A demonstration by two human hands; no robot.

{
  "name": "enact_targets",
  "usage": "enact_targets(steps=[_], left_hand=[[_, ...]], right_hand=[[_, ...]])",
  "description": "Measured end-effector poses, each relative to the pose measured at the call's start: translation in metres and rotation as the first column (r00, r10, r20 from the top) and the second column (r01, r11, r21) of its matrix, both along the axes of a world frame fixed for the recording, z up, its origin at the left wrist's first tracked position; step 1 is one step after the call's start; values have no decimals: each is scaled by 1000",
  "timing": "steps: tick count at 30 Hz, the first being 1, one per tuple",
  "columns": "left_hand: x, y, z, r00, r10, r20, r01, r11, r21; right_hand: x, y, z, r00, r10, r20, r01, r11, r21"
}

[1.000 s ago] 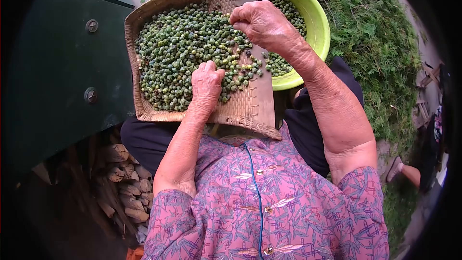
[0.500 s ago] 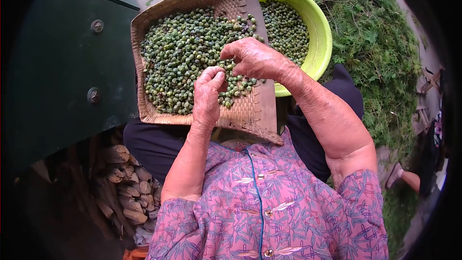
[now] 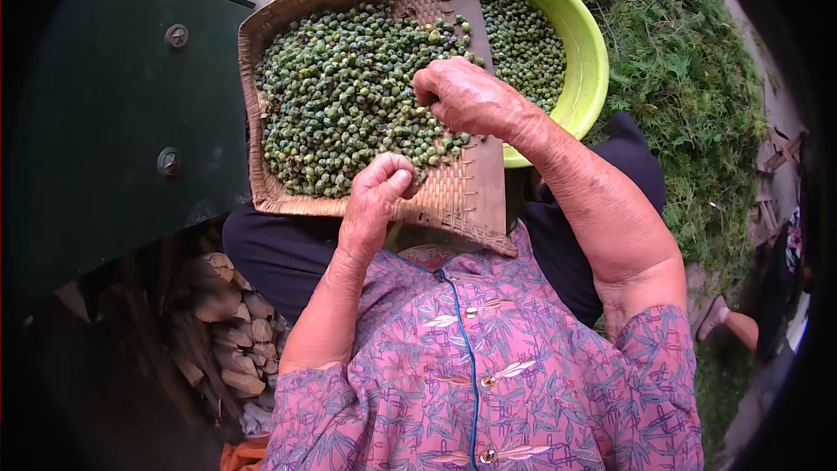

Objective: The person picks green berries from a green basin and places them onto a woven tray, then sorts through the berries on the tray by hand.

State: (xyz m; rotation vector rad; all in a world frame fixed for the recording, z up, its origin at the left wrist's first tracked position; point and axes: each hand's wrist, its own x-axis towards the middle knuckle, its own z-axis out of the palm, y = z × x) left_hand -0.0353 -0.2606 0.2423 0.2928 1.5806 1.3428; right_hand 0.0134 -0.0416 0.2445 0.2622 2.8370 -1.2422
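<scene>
A woven winnowing basket (image 3: 453,196) rests across my lap, heaped with small round green fruits (image 3: 340,96). Over the basket's near part hovers my left hand (image 3: 377,196), its thumb pressed against curled fingers. Whatever that pinch may hold is hidden. My right hand (image 3: 471,98) is farther out, over the right edge of the heap, with its fingers curled down and their tips out of sight. I cannot make out anything in them. Beyond that hand, a yellow-green tub (image 3: 586,61) contains more of the same fruits.
Cut green foliage (image 3: 689,70) covers the ground on the right. A dark green panel (image 3: 113,122) with metal studs stands close on the left, above stacked firewood (image 3: 240,340). Another person's foot (image 3: 713,317) shows at far right.
My left hand has moved down toward me, away from the right hand. My right hand has shifted slightly right and its fingers are more curled.
</scene>
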Motion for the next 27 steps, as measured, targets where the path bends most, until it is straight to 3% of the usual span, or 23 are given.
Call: enact_targets(steps=[1, 2, 3, 6, 8, 9, 11, 12, 15, 18, 19, 21, 23, 24, 25, 27], left_hand=[[0, -10, 0, 985, -163, -52, 156, 981, -117], [0, -22, -8, 915, -348, -205, 318, 934, -165], [3, -27, -6, 763, -519, -385, 440, 854, -279], [13, -35, 4, 776, -534, -334, 406, 830, -384], [9, -31, 10, 608, -671, -425, 503, 739, -448], [6, -28, 9, 608, -670, -425, 502, 740, -447], [-3, -17, 3, 722, -492, -487, 431, 870, -239], [-8, -10, -2, 678, -457, -576, 385, 888, -250], [-32, 21, -24, 828, -222, -515, 144, 972, -188], [-54, 68, -35, 767, -217, -604, 103, 970, -219], [-61, 83, -43, 742, -219, -633, 82, 968, -238], [-78, 106, -78, 456, -298, -838, 51, 949, -310], [-81, 129, -79, 285, -457, -843, -8, 878, -479], [-78, 140, -70, 317, -542, -778, -38, 812, -582], [-78, 146, -76, 210, -573, -792, -53, 803, -594], [-79, 162, -83, 175, -553, -814, -75, 817, -571]], right_hand=[[0, 1, 0, 999, -7, 48, 8, 1000, -22], [2, -1, -4, 995, -64, -75, 65, 998, 11], [2, -1, -5, 995, -60, -74, 61, 998, 8], [1, 2, -5, 992, -71, -102, 80, 992, 96], [0, 8, -1, 992, -90, -90, 97, 992, 77], [0, 12, 0, 991, -111, -79, 116, 992, 58], [-1, 19, -3, 973, -177, -149, 179, 984, 4], [-1, 24, 1, 959, -205, -197, 209, 978, -1], [3, 39, 6, 924, -229, -305, 252, 967, 37], [8, 52, 24, 873, -373, -314, 364, 927, -88], [9, 56, 27, 871, -375, -318, 368, 926, -84], [13, 63, 31, 831, -489, -266, 453, 871, -189], [15, 69, 30, 821, -496, -281, 453, 867, -206], [16, 70, 32, 808, -503, -307, 453, 863, -224], [18, 70, 34, 793, -510, -332, 452, 859, -240], [20, 69, 38, 790, -525, -317, 469, 850, -240]])
